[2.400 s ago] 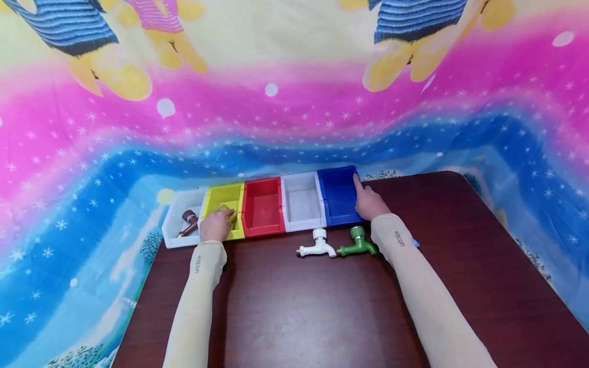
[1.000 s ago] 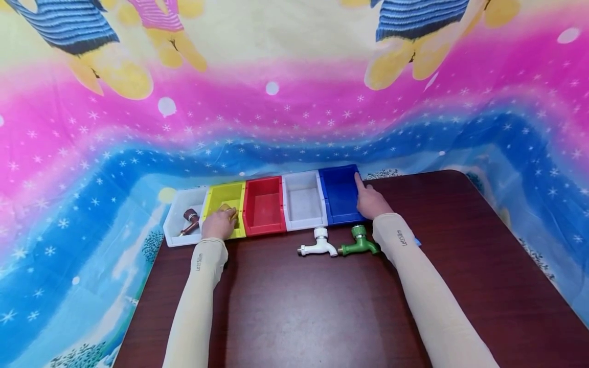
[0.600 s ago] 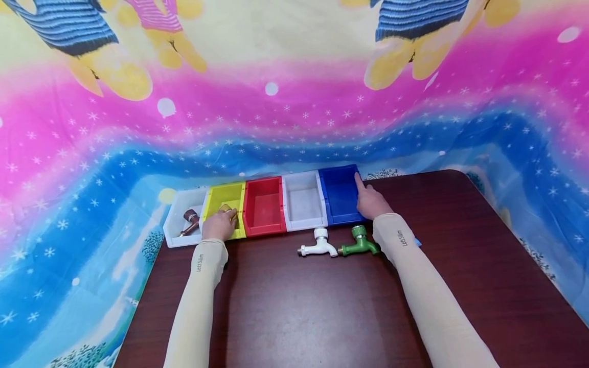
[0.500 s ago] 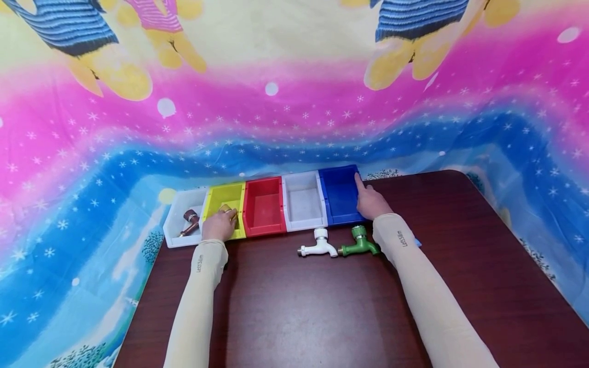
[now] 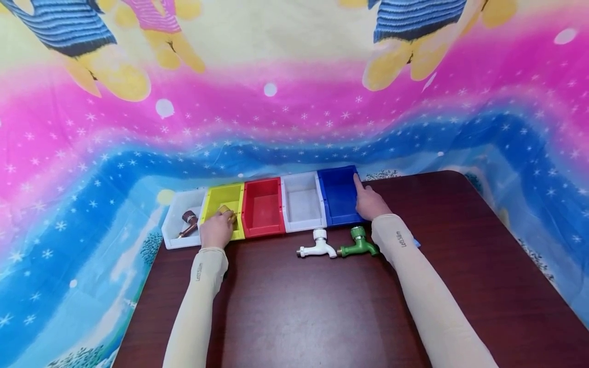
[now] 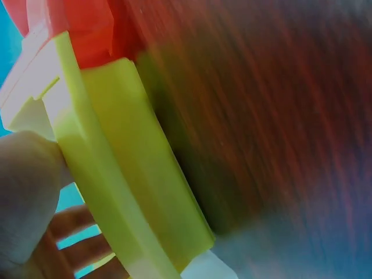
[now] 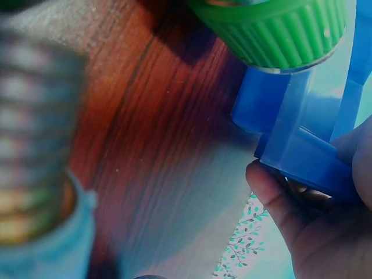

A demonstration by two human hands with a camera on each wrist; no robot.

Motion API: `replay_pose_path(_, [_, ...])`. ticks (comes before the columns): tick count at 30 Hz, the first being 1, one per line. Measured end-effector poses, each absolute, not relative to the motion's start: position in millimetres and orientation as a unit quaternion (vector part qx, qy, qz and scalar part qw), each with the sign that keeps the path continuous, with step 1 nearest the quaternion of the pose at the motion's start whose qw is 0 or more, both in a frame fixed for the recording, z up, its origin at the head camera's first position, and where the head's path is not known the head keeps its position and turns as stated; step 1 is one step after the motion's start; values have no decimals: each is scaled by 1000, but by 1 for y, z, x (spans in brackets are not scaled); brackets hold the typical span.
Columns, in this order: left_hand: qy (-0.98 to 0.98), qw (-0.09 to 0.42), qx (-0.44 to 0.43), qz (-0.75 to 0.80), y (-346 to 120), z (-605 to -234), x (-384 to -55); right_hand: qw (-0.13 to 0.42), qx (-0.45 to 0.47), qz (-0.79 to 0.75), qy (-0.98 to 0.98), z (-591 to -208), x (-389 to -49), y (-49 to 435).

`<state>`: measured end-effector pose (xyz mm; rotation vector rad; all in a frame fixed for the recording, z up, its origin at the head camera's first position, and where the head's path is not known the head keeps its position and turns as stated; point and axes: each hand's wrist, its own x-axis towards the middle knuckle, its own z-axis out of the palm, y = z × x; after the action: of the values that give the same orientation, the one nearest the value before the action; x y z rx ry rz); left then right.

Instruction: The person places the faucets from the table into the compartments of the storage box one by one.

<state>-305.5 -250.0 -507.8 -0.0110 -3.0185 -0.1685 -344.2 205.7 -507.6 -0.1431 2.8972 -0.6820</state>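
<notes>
In the head view my left hand (image 5: 217, 228) reaches over the front of the yellow bin (image 5: 225, 191). A yellow tap (image 5: 224, 209) lies there at the fingers, mostly hidden by them. The left wrist view has the thumb apart from the spread fingers, by the bin's yellow wall (image 6: 125, 157). My right hand (image 5: 371, 203) is at the right side of the blue bin (image 5: 338, 194). Up close, its thumb and fingers hold the blue wall (image 7: 302, 157) between them. A green tap (image 5: 358, 243) and a white tap (image 5: 317, 245) lie on the table before the bins.
Between the hands stand a red bin (image 5: 262, 204) and a white bin (image 5: 302, 199). Another white bin (image 5: 177, 236) at the far left holds a brown tap (image 5: 189, 221). A blue piece (image 5: 416, 243) pokes out behind the right sleeve. A printed cloth (image 5: 294, 112) hangs behind the table (image 5: 294, 306).
My left hand has drawn back slightly toward the front of the yellow bin, and more of the yellow tap shows. The right hand stays at the blue bin.
</notes>
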Motion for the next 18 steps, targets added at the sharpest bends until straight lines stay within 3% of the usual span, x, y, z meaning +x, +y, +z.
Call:
replay_pose_path(10, [-952, 281, -90, -76, -234, -485, -293, 86, -51, -227, 969, -507, -344, 204])
replay_pose_path(13, [-936, 313, -146, -66, -217, -474, -289, 85, -53, -223, 970, -507, -345, 204])
replay_pose_path(18, [-917, 309, -246, -54, -181, -467, -274, 90, -58, -219, 970, -507, -347, 204])
